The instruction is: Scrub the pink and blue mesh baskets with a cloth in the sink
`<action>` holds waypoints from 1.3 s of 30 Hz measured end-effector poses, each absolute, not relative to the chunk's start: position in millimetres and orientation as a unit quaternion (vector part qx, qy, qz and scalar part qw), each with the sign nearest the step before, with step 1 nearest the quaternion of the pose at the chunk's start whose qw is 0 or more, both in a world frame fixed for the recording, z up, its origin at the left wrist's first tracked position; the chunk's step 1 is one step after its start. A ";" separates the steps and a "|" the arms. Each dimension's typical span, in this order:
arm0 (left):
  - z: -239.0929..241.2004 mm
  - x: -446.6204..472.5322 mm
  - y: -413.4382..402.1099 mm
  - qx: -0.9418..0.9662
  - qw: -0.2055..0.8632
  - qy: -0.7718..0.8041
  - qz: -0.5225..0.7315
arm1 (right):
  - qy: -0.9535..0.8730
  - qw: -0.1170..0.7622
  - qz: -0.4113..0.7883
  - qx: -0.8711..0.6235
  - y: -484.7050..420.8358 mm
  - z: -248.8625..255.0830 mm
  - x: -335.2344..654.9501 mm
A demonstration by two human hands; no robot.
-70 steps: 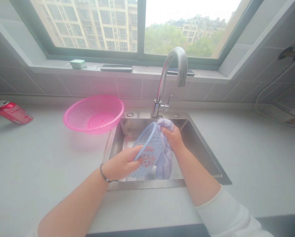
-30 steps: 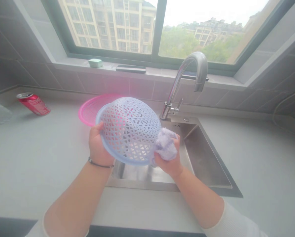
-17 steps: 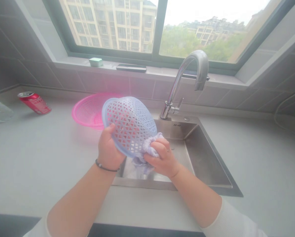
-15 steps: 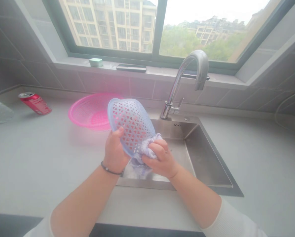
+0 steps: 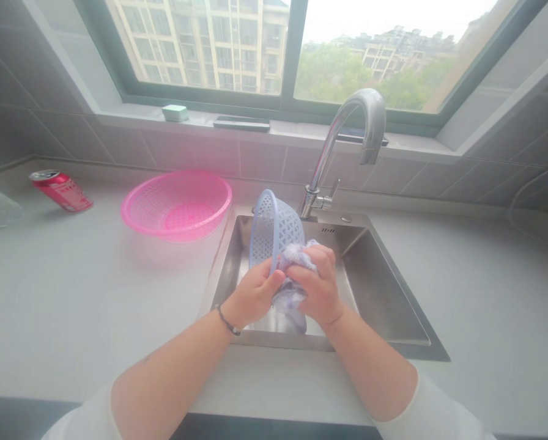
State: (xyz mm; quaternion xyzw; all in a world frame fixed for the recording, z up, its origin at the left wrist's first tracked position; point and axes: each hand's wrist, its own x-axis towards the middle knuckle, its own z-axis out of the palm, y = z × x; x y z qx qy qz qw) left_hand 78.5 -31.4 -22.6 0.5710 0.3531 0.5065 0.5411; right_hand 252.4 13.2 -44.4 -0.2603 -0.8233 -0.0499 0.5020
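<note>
Now, blue basket [image 5: 274, 229]: tipped up on its edge over the sink [image 5: 379, 293], just in front of the tap [image 5: 347, 122], open side facing left.
Left hand [image 5: 251, 296]: grip closed on the basket's lower rim, thumb on the near side.
Right hand [image 5: 322, 287]: grip closed tight around a bunched pale purple cloth [image 5: 292, 296], pressing it against the basket's outer wall.
Cloth end: hangs down between both hands into the sink.
Pink basket [image 5: 177, 205]: upright on the tabletop [image 5: 95, 293], just left of the sink.
Red can [image 5: 60, 189]: lying on its side, far left, well apart from both baskets.
</note>
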 end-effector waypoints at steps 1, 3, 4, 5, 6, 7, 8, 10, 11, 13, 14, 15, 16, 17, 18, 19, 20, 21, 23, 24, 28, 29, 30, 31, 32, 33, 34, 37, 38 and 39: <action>-22.0 77.9 -31.6 0.553 0.542 0.352 0.526 | -0.836 0.487 -0.051 -0.249 12.4 -45.3 249.7; -20.1 75.3 -31.1 0.501 0.538 0.361 0.574 | -0.871 0.439 -0.067 -0.213 10.6 -47.0 243.5; -19.0 73.6 -30.3 0.473 0.530 0.373 0.597 | -0.889 0.409 -0.080 -0.191 9.8 -47.5 240.7; -17.8 71.7 -29.3 0.452 0.519 0.386 0.614 | -0.902 0.383 -0.095 -0.173 9.1 -47.9 238.4; -16.8 70.0 -28.2 0.443 0.507 0.399 0.622 | -0.910 0.365 -0.111 -0.160 8.7 -47.9 236.7; -15.8 68.6 -27.3 0.451 0.499 0.408 0.617 | -0.913 0.357 -0.127 -0.151 8.8 -47.7 235.9; -15.1 67.7 -26.7 0.474 0.493 0.413 0.601 | -0.911 0.359 -0.140 -0.147 9.2 -47.3 235.7; -14.5 67.0 -26.4 0.542 0.483 0.407 0.554 | -0.897 0.388 -0.150 -0.151 10.9 -46.0 237.3; -14.6 67.2 -26.7 0.578 0.476 0.402 0.527 | -0.890 0.403 -0.146 -0.156 12.1 -45.1 238.9; -15.4 67.6 -27.7 0.633 0.459 0.402 0.477 | -0.877 0.433 -0.127 -0.165 14.5 -42.9 242.9; -16.0 67.6 -28.2 0.650 0.450 0.410 0.455 | -0.870 0.449 -0.116 -0.168 15.7 -41.4 245.4; -16.5 67.5 -28.7 0.663 0.442 0.418 0.435 | -0.864 0.463 -0.104 -0.172 17.0 -39.8 248.2; -16.8 67.4 -29.2 0.674 0.435 0.426 0.419 | -0.856 0.477 -0.090 -0.181 18.5 -38.0 251.3; -17.0 67.4 -29.7 0.684 0.430 0.429 0.405 | -0.845 0.491 -0.074 -0.199 20.4 -36.0 254.6; -17.0 67.7 -30.2 0.695 0.426 0.427 0.392 | -0.831 0.504 -0.055 -0.230 22.5 -34.1 258.1; -16.8 68.3 -31.0 0.707 0.424 0.421 0.378 | -0.814 0.516 -0.036 -0.266 25.0 -32.3 261.4; -16.7 69.3 -31.8 0.720 0.422 0.413 0.365 | -0.795 0.527 -0.019 -0.300 27.5 -30.9 264.3; -16.9 70.5 -32.7 0.729 0.421 0.406 0.355 | -0.778 0.536 -0.003 -0.328 29.8 -29.8 266.4; -18.7 73.3 -34.2 0.733 0.423 0.397 0.354 | -0.765 0.541 0.017 -0.350 32.5 -29.0 267.3; -20.7 74.5 -34.6 0.725 0.428 0.394 0.370 | -0.769 0.537 0.017 -0.347 32.4 -29.2 265.9; -33.9 77.2 -32.7 0.627 0.479 0.370 0.490 | -0.812 0.488 -0.009 -0.321 24.3 -31.0 254.3; -36.8 77.5 -31.7 0.596 0.494 0.365 0.517 | -0.823 0.469 -0.012 -0.319 21.8 -31.5 251.6; -38.8 77.8 -30.6 0.565 0.510 0.363 0.538 | -0.834 0.452 -0.014 -0.317 19.6 -32.0 249.3; -39.6 78.1 -29.5 0.535 0.526 0.362 0.553 | -0.843 0.437 -0.018 -0.314 18.1 -32.5 247.4; -39.0 78.4 -28.5 0.508 0.541 0.360 0.566 | -0.850 0.427 -0.024 -0.307 17.0 -33.2 245.9; -37.3 78.5 -27.4 0.482 0.555 0.355 0.577 | -0.856 0.423 -0.031 -0.295 16.4 -34.1 244.5; -34.6 78.4 -26.4 0.459 0.567 0.347 0.589 | -0.860 0.424 -0.039 -0.280 16.1 -35.1 243.2; -25.4 76.0 -24.1 0.417 0.589 0.321 0.613 | -0.862 0.447 -0.060 -0.233 15.5 -38.3 240.0; -23.5 74.5 -23.8 0.416 0.595 0.318 0.610 | -0.858 0.458 -0.074 -0.220 15.3 -39.1 239.7; -22.7 73.1 -23.9 0.420 0.603 0.316 0.600 | -0.853 0.469 -0.092 -0.211 15.5 -39.8 240.0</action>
